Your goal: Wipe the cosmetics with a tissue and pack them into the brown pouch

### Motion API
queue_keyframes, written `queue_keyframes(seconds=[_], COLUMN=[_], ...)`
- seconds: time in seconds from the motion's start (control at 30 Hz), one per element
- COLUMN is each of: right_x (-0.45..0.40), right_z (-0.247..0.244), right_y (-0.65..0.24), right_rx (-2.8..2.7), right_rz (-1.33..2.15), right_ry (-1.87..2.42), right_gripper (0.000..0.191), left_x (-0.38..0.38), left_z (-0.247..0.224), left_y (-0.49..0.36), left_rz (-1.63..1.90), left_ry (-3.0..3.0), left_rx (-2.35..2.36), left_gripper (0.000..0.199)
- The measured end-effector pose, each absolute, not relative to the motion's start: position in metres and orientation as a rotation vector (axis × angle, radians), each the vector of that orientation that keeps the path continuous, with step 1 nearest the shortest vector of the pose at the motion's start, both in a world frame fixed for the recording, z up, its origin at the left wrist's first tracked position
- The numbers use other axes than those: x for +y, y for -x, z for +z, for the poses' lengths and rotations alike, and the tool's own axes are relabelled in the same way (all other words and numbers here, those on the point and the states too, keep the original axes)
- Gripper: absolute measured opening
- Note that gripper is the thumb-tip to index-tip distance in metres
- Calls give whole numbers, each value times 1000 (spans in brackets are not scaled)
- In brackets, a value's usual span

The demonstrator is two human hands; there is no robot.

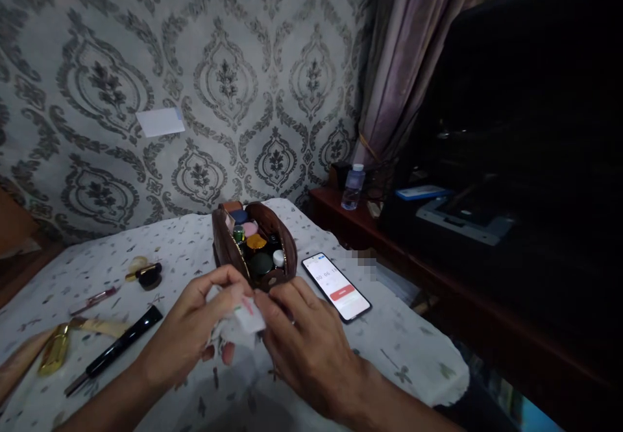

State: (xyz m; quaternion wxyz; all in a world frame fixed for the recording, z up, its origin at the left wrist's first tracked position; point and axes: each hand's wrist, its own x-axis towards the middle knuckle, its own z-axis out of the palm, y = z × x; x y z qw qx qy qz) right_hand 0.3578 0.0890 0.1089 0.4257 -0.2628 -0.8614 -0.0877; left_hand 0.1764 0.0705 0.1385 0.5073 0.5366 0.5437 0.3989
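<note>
Above the patterned cloth, my left hand has its fingers closed around a crumpled white packet with red and green print. The fingers of my right hand are bent and pressed together at the packet's upper right edge. Just behind both hands stands a brown cosmetic bag, unzipped. Inside it are several small containers, among them a yellow-topped one, a dark round lid and a white cap. My fingers partly cover the bag's front.
A phone showing a running timer lies right of the bag. On the left lie a black tube, a gold bottle, a lip gloss and a dark round pot. A water bottle stands on the dark red ledge.
</note>
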Motion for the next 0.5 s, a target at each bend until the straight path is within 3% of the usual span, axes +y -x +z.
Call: queue_keyframes(seconds=[0.13, 0.3, 0.5], right_x=[113, 154, 194], right_z=[122, 141, 150], right_y=[-371, -378, -360], right_rx=[-1940, -1617, -1764], right_rz=[141, 569, 526], right_ry=[687, 789, 768], right_gripper=[12, 10, 13], left_x=[95, 118, 116], left_z=[148, 141, 119], left_y=[-172, -152, -138], left_rz=[1002, 757, 765], left_ry=[-1680, -2488, -2885], left_rx=[1456, 1764, 1691], left_gripper=[46, 36, 32])
